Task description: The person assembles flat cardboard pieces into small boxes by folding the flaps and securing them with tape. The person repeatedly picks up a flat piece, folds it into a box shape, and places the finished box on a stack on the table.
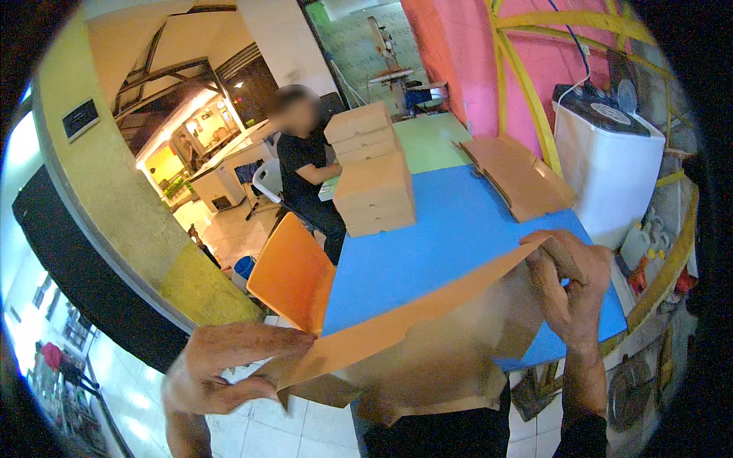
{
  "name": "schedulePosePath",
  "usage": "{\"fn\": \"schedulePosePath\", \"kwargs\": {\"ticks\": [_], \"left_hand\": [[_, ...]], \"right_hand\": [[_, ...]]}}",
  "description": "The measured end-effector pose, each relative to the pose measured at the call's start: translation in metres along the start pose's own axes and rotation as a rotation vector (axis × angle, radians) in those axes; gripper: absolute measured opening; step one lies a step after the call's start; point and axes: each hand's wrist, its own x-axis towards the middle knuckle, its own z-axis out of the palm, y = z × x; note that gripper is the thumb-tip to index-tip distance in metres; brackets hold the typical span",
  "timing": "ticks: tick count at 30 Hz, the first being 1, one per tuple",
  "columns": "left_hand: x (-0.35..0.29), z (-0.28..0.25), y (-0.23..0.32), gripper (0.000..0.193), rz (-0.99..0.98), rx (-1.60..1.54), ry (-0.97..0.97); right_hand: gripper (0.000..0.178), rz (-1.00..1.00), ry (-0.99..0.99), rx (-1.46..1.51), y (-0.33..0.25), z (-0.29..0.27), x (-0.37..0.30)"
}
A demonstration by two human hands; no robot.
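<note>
Between my two hands a brown cardboard box blank [450, 343] is held up near my body, partly folded, with one long flap bent along its upper edge. My left hand [229, 366] pinches its left end between thumb and fingers. At the right end, my right hand [569, 278] grips the upper corner with curled fingers. The lower part of the cardboard is slightly blurred. Beyond it lies the blue table top [450, 229], and a stack of closed brown cardboard boxes [374, 187] stands on its far left side.
Flat cardboard blanks [519, 175] lie at the table's right edge. An orange chair [290, 267] stands at its left. A person in dark clothes [301, 164] sits beyond the chair, beside the boxes. A white washing machine [603, 164] stands at the right, near a yellow frame [527, 91].
</note>
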Motion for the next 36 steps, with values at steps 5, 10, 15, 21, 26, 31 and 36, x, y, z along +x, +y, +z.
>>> {"fn": "schedulePosePath", "kwargs": {"ticks": [5,10,15,21,26,31,36], "left_hand": [[-0.01,0.039,0.013,0.022,-0.254,0.274,0.397],[-0.016,0.043,-0.012,0.015,-0.242,0.06,0.758],[-0.02,0.038,-0.029,0.016,-0.382,0.005,0.776],[-0.015,0.037,-0.028,0.029,-0.305,-0.16,0.578],[-0.009,0.039,-0.009,0.028,-0.301,-0.163,0.543],[-0.002,0.04,-0.004,0.024,-0.163,-0.059,0.541],[0.006,0.047,-0.007,0.022,-0.144,-0.184,0.519]], "right_hand": [[0.014,-0.061,0.044,-0.14,-0.019,0.0,-0.01],[0.027,-0.208,-0.189,0.352,-0.026,-0.016,-0.013],[0.05,-0.225,-0.372,0.876,-0.031,-0.026,-0.006],[0.042,-0.282,-0.577,0.819,-0.014,-0.039,0.013],[0.03,-0.123,-0.3,0.684,-0.013,-0.031,0.002],[0.032,0.148,-0.005,0.372,-0.02,-0.027,0.001],[0.031,0.093,0.047,0.375,-0.003,-0.021,0.005]]}}
